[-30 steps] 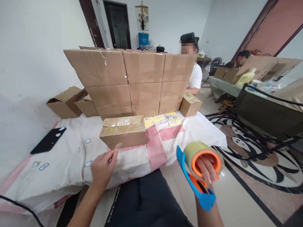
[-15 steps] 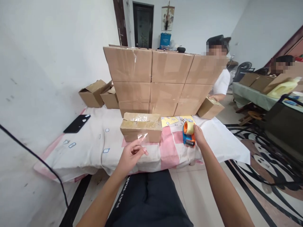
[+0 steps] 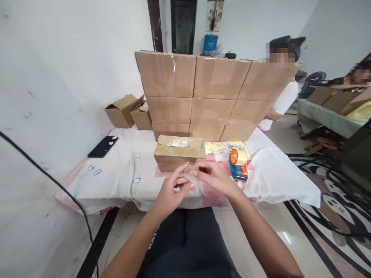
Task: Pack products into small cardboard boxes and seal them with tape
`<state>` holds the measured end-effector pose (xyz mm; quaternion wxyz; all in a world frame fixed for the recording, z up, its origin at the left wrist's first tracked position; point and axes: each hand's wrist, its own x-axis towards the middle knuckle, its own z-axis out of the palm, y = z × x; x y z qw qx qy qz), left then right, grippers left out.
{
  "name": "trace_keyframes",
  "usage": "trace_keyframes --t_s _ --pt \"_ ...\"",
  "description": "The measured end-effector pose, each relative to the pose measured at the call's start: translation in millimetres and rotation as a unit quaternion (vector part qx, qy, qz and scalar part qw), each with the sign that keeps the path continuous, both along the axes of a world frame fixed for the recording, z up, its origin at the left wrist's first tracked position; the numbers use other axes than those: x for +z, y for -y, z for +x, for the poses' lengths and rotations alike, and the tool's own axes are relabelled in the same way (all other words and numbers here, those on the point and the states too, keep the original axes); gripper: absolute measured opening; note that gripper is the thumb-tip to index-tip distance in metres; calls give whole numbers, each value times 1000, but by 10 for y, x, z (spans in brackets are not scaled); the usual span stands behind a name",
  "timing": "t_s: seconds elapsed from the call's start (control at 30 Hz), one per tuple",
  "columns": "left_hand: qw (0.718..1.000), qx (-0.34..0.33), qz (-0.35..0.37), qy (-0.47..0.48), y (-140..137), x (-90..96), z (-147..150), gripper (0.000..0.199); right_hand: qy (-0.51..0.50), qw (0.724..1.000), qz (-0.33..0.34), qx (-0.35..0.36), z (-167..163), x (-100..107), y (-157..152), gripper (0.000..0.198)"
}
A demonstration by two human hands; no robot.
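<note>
Box (image 3: 177,153) crosswise, just ahead of the fingers
Left hand (image 3: 173,192), right hand (image 3: 215,177) similarly near; half-curled, any hold unclear.

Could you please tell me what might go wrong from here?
What seems to be clear tape between the left hand and right hand might fold onto itself. The right hand might knock the tape dispenser nearby. A firm push on the carton might nudge the stacked boxes close behind it.
</note>
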<state>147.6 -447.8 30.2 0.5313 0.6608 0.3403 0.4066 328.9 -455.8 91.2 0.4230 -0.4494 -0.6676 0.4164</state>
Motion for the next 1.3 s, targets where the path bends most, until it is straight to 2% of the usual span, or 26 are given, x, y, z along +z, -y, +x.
trace_keyframes --t_s 0.07,0.17,0.23,0.3,0.4,0.47,0.53,0.63,0.73,0.9,1.0,1.07,1.17,1.23,1.3 --pt "999 4 -32 17 28 -8 -22 74 11 999 45 -27 12 86 -75 20" --pt "993 -41 -107 28 58 -77 -78 83 -10 985 119 -124 169 278 -206 18" --pt "989 -52 -131 30 53 -133 -119 84 -13 977 138 -162 263 426 -310 20" --pt "992 -3 -122 41 9 -162 -155 81 12 979 129 -155 296 547 -421 24" --pt "990 119 -50 61 -128 -137 -198 74 28 989 89 -116 237 617 -598 27" --pt "982 180 15 60 -245 -98 -215 71 29 994 53 -94 175 580 -728 27" --pt "975 206 85 24 -362 -74 -213 67 35 996 19 -76 136 485 -871 29" --pt "958 196 188 -91 -508 -114 -153 57 41 996 -21 -74 146 276 -1094 31" --pt "930 179 253 -199 -614 -236 -41 52 39 994 -44 -97 199 66 -1273 32" --pt "900 167 257 -311 -719 -416 108 56 57 993 -18 -105 241 -87 -1383 27" --pt "892 180 254 -327 -741 -450 146 53 74 992 -6 -97 240 -108 -1403 26" --pt "890 188 257 -326 -740 -457 160 51 105 987 11 -119 238 -140 -1426 24" --pt "890 188 252 -330 -725 -451 172 49 200 949 59 -235 238 -212 -1479 28" --pt "890 182 245 -339 -711 -440 176 50 263 905 62 -328 249 -246 -1525 46" --pt "889 175 237 -352 -700 -431 176 52 297 872 54 -386 280 -256 -1564 58"
